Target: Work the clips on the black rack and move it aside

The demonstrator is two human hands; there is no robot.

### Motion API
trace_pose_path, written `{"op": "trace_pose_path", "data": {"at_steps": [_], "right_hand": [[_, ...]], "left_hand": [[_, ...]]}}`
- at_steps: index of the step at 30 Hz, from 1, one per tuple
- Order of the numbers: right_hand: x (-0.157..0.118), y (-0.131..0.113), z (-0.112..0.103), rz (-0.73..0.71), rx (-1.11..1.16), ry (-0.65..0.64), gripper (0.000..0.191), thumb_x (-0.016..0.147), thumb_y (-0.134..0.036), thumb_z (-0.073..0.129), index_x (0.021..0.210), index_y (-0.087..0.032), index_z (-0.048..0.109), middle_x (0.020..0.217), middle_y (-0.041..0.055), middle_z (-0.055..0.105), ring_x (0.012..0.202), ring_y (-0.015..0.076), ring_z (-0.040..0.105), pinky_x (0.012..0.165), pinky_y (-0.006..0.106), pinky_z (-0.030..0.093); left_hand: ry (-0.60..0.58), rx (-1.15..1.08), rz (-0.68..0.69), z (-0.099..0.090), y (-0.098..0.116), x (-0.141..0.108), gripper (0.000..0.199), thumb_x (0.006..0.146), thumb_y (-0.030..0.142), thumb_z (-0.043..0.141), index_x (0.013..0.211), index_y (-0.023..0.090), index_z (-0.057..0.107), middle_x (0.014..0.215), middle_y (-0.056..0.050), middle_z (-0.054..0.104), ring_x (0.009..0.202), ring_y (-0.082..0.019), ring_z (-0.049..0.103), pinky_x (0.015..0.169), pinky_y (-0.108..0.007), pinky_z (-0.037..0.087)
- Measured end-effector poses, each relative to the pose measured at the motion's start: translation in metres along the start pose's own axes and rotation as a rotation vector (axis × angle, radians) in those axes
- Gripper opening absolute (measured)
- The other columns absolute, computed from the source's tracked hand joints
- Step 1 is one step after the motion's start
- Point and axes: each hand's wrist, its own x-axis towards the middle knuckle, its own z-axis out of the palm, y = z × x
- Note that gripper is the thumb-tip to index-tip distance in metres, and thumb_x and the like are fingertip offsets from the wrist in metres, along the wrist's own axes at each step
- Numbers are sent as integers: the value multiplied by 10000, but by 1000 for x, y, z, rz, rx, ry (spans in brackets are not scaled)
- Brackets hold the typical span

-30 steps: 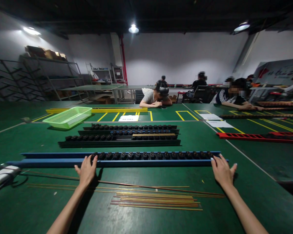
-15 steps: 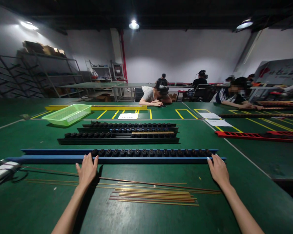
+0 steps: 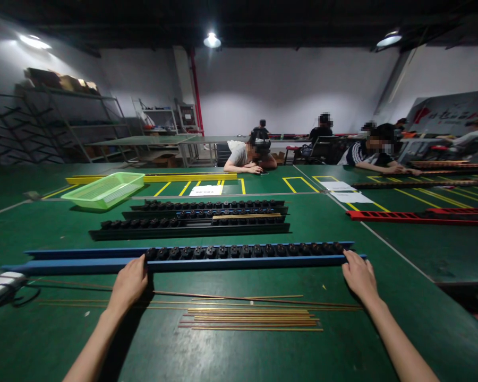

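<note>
A long blue channel rail [image 3: 247,263] lies across the green table in front of me, with a row of black socket-like modules [image 3: 233,251] in its right part. My left hand [image 3: 130,280] is closed over the rail's front wall, its fingertips at the left end of the row; its thumb is hidden. At the right end, my right hand [image 3: 359,274] has its fingers bent over the front wall beside the last module. Several thin brass-coloured rods [image 3: 250,319] lie loose on the table between my forearms.
Dark rails with black modules [image 3: 191,229] lie beyond the blue one. Farther off are a green basket [image 3: 103,191], a yellow rail [image 3: 191,178] and red rails [image 3: 418,216]. A white power strip [image 3: 2,286] with cables sits at left. People [image 3: 245,156] sit across the table.
My left hand's fingers, spread before, have drawn together at the row's left end. My right fingers have bent further over the rail. The view has shifted slightly.
</note>
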Motion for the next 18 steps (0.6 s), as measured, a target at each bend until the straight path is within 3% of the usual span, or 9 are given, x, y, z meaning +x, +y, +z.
{"op": "trace_pose_path", "data": {"at_steps": [4, 9, 18], "right_hand": [[-3, 0, 0, -17, -36, 0, 508, 880, -285, 250, 1295, -93, 472, 1330, 172, 522, 1272, 272, 444, 1052, 517, 328], [-2, 3, 0, -54, -53, -4, 508, 900, -334, 271, 1260, -56, 496, 1277, 200, 550, 1250, 271, 462, 997, 421, 415], [3, 10, -2, -67, -66, -7, 489, 892, -387, 298, 1220, -107, 529, 1232, 162, 581, 1165, 268, 529, 906, 408, 475]], "left_hand": [[-4, 43, 26, 2, -5, -7, 604, 716, 158, 356, 1294, 6, 443, 1187, -212, 603, 1152, -306, 539, 991, -412, 400], [-7, 80, 20, 8, -11, -14, 662, 662, 152, 399, 1304, -4, 424, 1241, -230, 567, 1184, -326, 514, 988, -438, 403], [9, 100, 13, 18, -14, -18, 725, 613, 168, 413, 1320, 7, 397, 1236, -226, 564, 1204, -341, 498, 963, -461, 422]]}}
